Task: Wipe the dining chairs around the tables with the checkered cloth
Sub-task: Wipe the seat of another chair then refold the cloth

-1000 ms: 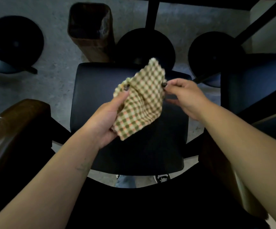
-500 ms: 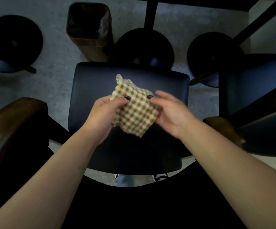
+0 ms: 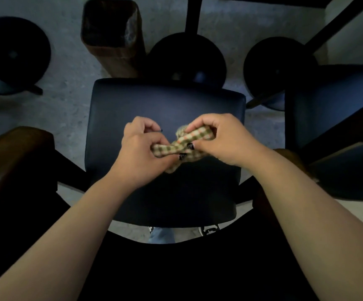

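No text, label, brand, number or sign can be read anywhere in the view. The shoe (image 3: 208, 230) seen at the floor below the chair seat carries a pale marking, but it is too small and dim to make out as letters.

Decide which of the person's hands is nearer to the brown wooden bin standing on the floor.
Left. The left hand lies below the wooden bin, slightly right of it; the right hand sits farther right across the chair seat.
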